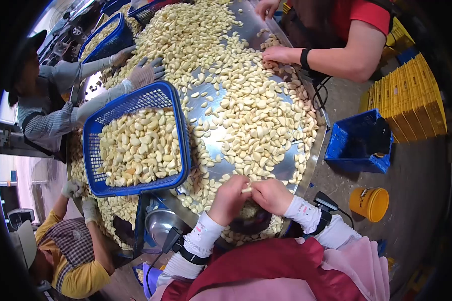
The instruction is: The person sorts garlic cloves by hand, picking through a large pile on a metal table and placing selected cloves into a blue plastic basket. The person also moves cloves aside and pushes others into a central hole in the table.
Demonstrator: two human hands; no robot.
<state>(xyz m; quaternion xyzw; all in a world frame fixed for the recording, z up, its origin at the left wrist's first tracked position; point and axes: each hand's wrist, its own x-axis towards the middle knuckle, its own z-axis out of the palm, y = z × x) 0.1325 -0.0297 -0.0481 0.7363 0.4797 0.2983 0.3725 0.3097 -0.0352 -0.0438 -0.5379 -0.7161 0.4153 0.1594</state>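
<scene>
My left hand (228, 200) and my right hand (272, 196) meet over the near edge of the metal table. Between their closed fingertips a pale garlic clove (247, 190) shows in part. The left fingers pinch it; the right fingertips press against its other side and look closed on it too. Many peeled garlic cloves (256, 128) lie spread on the tabletop just beyond my hands. Under my wrists sits a dark round opening or bowl (248, 220), mostly hidden by my hands and apron.
A blue basket (89, 160) full of cloves stands left of my hands, near a steel bowl (160, 228). Co-workers reach in from left and right. On the right floor are a blue crate (356, 163), stacked yellow crates (411, 100) and a yellow bucket (369, 203).
</scene>
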